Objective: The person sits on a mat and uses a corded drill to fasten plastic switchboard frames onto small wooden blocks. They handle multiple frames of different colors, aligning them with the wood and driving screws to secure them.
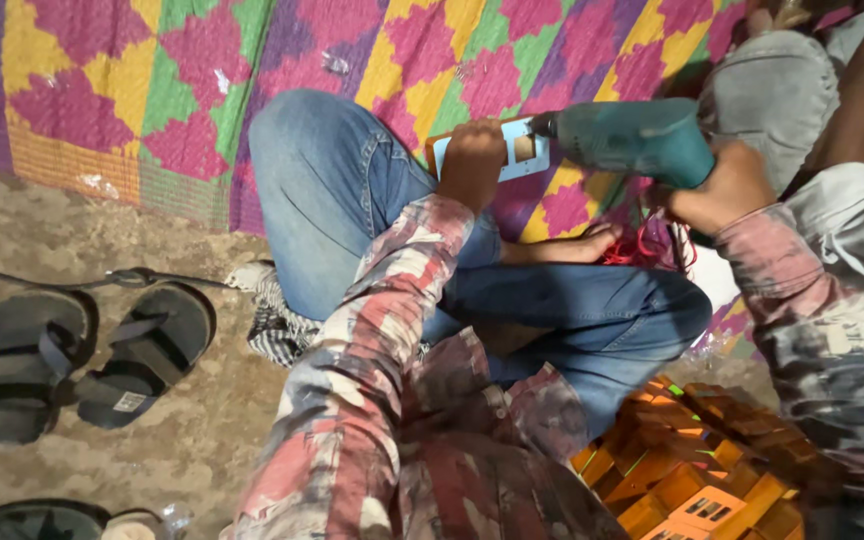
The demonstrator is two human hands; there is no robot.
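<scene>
A person sits cross-legged on a bright patchwork mat (152, 90). The left hand (472, 160), fingers curled closed, grips a pale blue plate (524, 150) backed by what may be wood, propped on the raised knee. The right hand (727, 190) wraps tightly around a teal power drill (632, 140) whose tip meets the plate. Dark sandals (82, 355) lie left; orange boxes (702, 470) sit near right.

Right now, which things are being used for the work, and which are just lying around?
In use:
- left hand holding a light blue plate
- right hand holding a green power drill against it

Lying about:
- dark sandals
- striped cloth
- orange boxes
- patterned mat
</scene>
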